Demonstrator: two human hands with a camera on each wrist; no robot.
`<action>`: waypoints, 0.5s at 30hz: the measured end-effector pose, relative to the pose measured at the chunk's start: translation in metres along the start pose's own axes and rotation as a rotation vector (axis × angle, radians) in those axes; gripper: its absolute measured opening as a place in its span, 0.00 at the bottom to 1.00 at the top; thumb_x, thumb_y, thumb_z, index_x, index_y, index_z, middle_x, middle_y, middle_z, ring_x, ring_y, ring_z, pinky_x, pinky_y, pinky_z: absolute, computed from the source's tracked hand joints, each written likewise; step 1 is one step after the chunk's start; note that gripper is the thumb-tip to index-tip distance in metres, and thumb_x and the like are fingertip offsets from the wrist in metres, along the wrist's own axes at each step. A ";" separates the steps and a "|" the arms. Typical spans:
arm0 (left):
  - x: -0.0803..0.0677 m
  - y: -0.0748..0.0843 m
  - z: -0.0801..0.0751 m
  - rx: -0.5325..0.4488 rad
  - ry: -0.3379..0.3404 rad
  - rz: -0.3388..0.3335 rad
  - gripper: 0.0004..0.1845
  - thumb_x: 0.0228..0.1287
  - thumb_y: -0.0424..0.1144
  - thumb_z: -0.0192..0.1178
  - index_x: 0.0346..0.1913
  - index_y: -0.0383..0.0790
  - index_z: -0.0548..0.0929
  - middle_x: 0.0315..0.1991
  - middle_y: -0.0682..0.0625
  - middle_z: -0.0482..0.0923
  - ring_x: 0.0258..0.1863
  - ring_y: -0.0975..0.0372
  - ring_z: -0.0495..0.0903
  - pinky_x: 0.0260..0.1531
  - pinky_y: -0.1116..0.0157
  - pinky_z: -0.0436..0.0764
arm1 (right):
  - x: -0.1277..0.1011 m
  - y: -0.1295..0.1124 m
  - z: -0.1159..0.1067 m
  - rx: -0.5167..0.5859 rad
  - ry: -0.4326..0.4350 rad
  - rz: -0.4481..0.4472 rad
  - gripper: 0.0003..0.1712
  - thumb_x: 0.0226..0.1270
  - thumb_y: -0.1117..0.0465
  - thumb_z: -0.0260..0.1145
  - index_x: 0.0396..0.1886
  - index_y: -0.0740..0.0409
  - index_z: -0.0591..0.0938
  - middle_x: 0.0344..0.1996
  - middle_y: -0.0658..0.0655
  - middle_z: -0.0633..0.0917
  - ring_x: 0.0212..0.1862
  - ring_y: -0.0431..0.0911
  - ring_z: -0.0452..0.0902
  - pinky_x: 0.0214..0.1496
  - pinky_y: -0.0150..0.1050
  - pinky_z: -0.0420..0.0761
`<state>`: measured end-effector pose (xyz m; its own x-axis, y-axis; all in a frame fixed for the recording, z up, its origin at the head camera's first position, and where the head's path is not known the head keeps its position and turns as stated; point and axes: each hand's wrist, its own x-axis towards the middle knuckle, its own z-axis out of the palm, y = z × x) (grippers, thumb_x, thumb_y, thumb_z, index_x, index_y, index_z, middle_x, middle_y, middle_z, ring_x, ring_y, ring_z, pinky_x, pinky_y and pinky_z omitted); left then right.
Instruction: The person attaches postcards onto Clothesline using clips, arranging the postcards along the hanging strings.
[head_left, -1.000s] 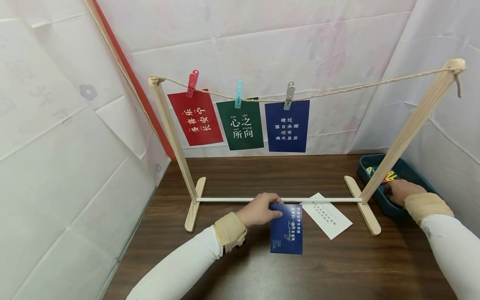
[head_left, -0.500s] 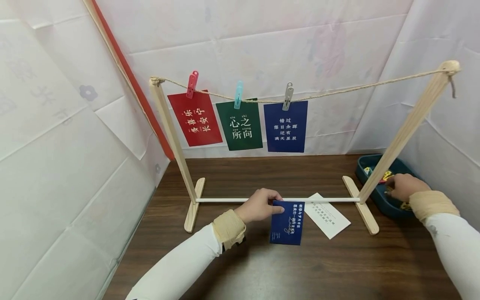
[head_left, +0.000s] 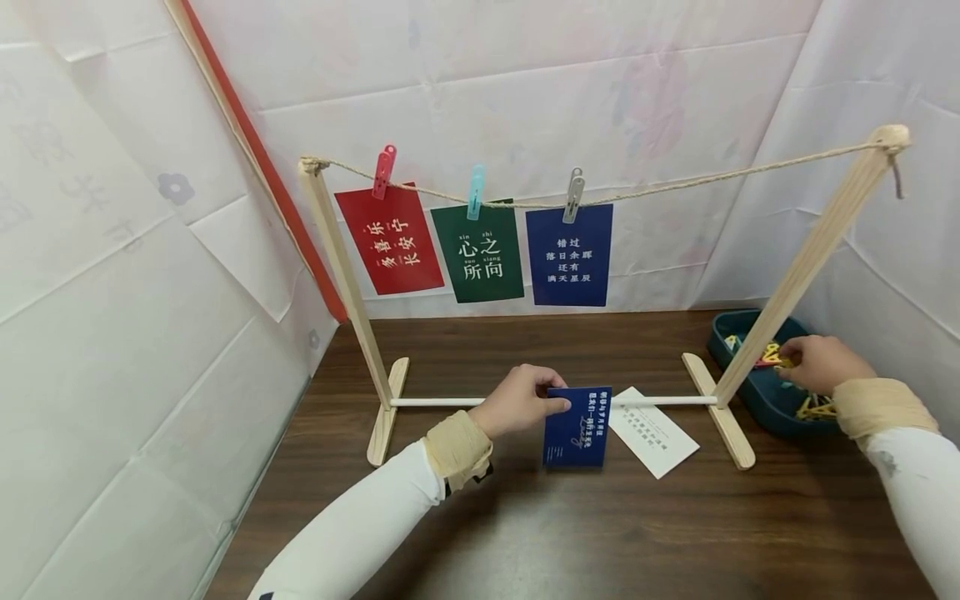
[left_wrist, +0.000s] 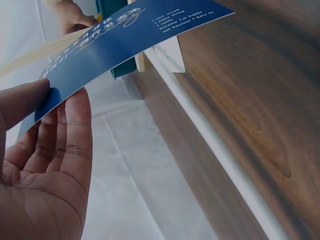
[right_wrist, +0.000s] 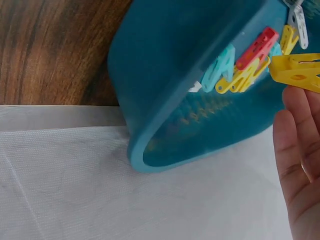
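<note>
While the left hand (head_left: pixel 519 403) is pinching the blue card (head_left: pixel 577 426) by its edge, thumb on top and fingers (left_wrist: pixel 70 135) underneath, it is holding that card just off the surface (head_left: pixel 525 517), in front of the rack's low white rail (head_left: pixel 435 402). Over on the right, the right hand (head_left: pixel 821 363) is working at the teal tray (right_wrist: pixel 165 75), and a yellow peg (right_wrist: pixel 296 70) is sitting at its fingertips above the heap of pegs; it looks pinched, though the grip itself is partly out of view. Up on the string (head_left: pixel 675 182), three cards are already hanging from pegs: red (head_left: pixel 388 240), green (head_left: pixel 480 254) and dark blue (head_left: pixel 568 255). A white card (head_left: pixel 654 431) is lying flat beside the held one. My read: this is the fetching step for the fourth hanging. Next, I judge, card and peg need to meet at the free stretch of string right of the dark blue one, top edge lined up before the peg bites.
</note>
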<state>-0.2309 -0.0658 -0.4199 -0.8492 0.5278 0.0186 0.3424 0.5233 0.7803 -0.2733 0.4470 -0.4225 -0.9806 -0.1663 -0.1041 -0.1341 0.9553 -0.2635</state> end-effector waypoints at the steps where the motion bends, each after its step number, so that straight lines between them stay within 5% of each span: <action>1: 0.001 0.001 -0.001 -0.001 0.004 0.003 0.03 0.75 0.38 0.71 0.44 0.43 0.91 0.36 0.54 0.85 0.36 0.63 0.77 0.36 0.69 0.77 | -0.001 0.000 -0.001 0.010 0.005 0.002 0.26 0.66 0.63 0.74 0.52 0.84 0.81 0.34 0.70 0.87 0.33 0.54 0.83 0.35 0.52 0.85; 15: 0.007 0.021 -0.018 -0.056 0.070 0.045 0.04 0.76 0.37 0.70 0.46 0.41 0.92 0.39 0.51 0.87 0.38 0.60 0.80 0.38 0.67 0.80 | -0.016 -0.007 -0.014 0.074 0.134 0.012 0.25 0.66 0.66 0.73 0.53 0.85 0.80 0.35 0.73 0.86 0.36 0.62 0.84 0.37 0.57 0.85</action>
<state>-0.2371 -0.0628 -0.3918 -0.8601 0.5009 0.0965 0.3593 0.4606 0.8117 -0.2585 0.4463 -0.4054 -0.9931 -0.1159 0.0202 -0.1160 0.9357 -0.3333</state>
